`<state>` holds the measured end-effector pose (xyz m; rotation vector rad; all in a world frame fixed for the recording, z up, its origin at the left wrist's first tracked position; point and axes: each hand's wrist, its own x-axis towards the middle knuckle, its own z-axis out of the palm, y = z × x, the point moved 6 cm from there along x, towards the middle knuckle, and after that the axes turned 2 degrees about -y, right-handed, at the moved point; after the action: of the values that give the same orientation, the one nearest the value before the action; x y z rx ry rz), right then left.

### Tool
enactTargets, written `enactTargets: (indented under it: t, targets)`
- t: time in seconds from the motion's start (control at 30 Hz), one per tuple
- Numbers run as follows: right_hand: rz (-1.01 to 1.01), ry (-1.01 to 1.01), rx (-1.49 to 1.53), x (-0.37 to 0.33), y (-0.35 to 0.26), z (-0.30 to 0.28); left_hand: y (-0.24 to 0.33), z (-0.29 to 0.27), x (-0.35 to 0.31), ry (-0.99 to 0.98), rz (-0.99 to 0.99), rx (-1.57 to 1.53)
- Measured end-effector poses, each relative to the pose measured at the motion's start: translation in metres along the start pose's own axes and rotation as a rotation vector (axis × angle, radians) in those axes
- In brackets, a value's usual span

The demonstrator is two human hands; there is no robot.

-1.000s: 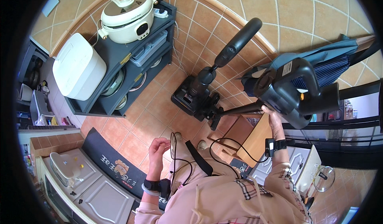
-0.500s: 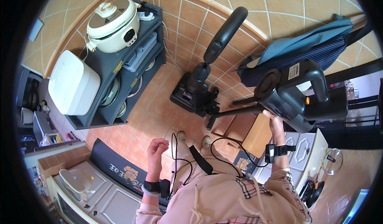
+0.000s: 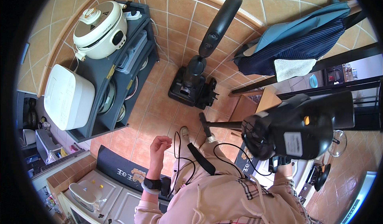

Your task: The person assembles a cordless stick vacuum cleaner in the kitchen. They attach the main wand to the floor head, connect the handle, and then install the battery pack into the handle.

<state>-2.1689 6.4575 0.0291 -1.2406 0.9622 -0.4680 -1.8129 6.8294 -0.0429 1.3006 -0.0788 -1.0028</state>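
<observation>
A black handheld vacuum cleaner (image 3: pixel 313 130) hangs in the air at the right, held up by my right arm. Its body covers my right hand; only the wrist with a dark strapped device (image 3: pixel 275 165) shows behind it. A thin dark tube with a crosswise nozzle (image 3: pixel 204 124) stretches leftward from the vacuum, over my foot. My left hand (image 3: pixel 159 146) is raised at the left of my body, its fingers curled together with nothing visible in them. Standing against the tiled wall is a black upright floor cleaner (image 3: pixel 195 74) in its base, apart from both hands.
At the left, a dark grey shelf unit (image 3: pixel 119 82) carries a cream electric cooker (image 3: pixel 101 34) and a white lidded appliance (image 3: pixel 68 98). Blue cloths (image 3: pixel 295 40) and a white towel (image 3: pixel 295 67) hang at the right. Black cables (image 3: pixel 179 160) loop before my trousers. A dark mat (image 3: pixel 119 164) lies on the floor.
The vacuum has come lower and nearer to me and has turned, hiding my right hand. Its tube now points left. My left hand stays about where it was, fingers curled.
</observation>
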Motion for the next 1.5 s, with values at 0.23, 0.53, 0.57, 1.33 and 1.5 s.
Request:
enactTargets:
  t: [0.23, 0.53, 0.57, 1.33, 1.5]
  targets:
    - [0.144, -0.078, -0.039, -0.035, 0.044, 0.044, -0.007, -0.002, -0.007, -0.001, -0.041, 0.020]
    - [0.186, -0.213, -0.056, -0.069, 0.080, 0.056, -0.037, 0.009, -0.040, -0.058, -0.077, 0.067]
    - [0.190, -0.227, -0.053, -0.073, 0.086, 0.058, -0.040, 0.010, -0.047, -0.065, -0.076, 0.075]
    - [0.167, -0.284, -0.024, -0.133, 0.125, 0.140, -0.020, 0.100, -0.140, -1.008, -0.153, 0.346]
    - [0.125, -0.156, 0.037, -0.152, 0.113, 0.158, -0.017, 0.103, -0.142, -1.240, -0.039, 0.529]
